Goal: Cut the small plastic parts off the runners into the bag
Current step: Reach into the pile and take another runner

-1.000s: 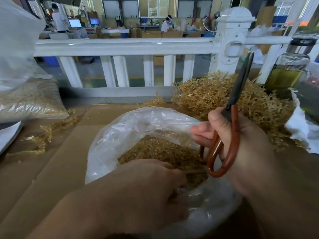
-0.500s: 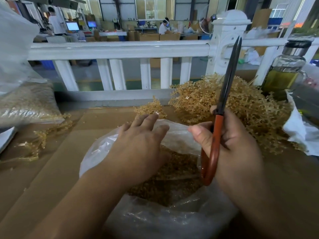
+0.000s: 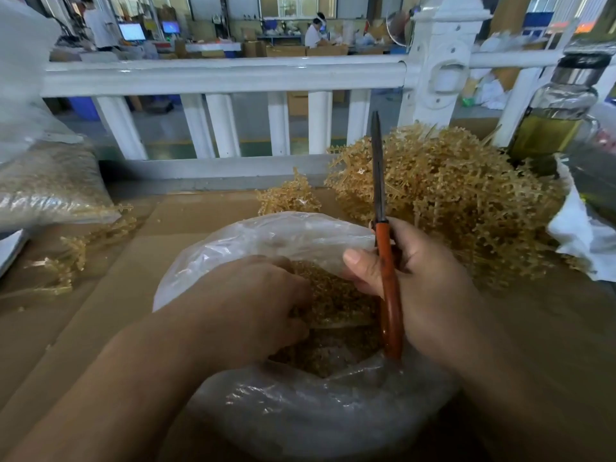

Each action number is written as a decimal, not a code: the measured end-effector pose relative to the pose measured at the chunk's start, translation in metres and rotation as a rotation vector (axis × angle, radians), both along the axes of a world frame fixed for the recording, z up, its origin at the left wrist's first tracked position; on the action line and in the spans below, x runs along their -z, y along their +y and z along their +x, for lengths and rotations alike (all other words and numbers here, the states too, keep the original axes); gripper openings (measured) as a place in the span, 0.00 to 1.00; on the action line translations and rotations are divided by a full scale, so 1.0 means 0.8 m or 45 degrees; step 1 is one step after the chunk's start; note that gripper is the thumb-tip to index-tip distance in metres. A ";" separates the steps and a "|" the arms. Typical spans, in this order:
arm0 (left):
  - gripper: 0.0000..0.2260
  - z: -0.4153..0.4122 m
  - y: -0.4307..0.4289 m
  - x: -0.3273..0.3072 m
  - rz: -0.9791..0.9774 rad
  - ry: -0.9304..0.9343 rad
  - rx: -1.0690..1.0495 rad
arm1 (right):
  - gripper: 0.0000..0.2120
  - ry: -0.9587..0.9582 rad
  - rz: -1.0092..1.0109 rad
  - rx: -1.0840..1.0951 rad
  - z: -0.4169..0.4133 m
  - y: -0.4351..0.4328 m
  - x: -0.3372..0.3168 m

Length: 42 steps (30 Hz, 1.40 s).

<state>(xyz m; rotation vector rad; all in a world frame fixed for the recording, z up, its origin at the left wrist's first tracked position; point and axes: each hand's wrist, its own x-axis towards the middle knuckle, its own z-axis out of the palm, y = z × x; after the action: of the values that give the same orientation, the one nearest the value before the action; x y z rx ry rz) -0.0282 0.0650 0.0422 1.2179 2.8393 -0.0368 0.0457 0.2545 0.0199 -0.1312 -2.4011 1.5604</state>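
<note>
We grip a runner (image 3: 330,295) in our curled left hand (image 3: 253,305) over the bag (image 3: 266,238), stem lying crosswise toward our right hand (image 3: 430,295), which clutches closed scissors (image 3: 378,181), blades pointing up.

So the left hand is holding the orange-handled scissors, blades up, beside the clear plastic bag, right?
No, it is the right hand that holds the orange-handled scissors, blades up, beside the clear plastic bag, as the head view shows.
</note>
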 end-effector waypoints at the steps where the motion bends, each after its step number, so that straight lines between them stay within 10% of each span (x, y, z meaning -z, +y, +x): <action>1: 0.14 -0.001 -0.001 0.002 -0.001 -0.002 0.010 | 0.33 -0.014 0.018 0.002 0.000 0.000 0.000; 10: 0.13 -0.040 0.006 -0.023 0.630 0.243 -0.263 | 0.21 0.135 -0.171 0.002 -0.001 -0.003 -0.001; 21: 0.15 -0.084 0.010 -0.014 0.186 -0.248 -0.283 | 0.27 0.052 0.080 0.028 0.003 -0.007 -0.003; 25: 0.13 -0.128 0.014 -0.016 0.612 -0.037 -0.621 | 0.26 0.046 0.131 0.069 0.004 -0.007 -0.006; 42: 0.05 -0.144 0.024 0.015 0.665 0.271 -0.609 | 0.21 -0.016 0.177 0.090 0.005 -0.015 -0.011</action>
<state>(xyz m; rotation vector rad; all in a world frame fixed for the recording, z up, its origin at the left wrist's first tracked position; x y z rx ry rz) -0.1436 0.0839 0.0301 0.5586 3.3714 0.6655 0.0498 0.2428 0.0287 -0.1961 -2.4767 1.3613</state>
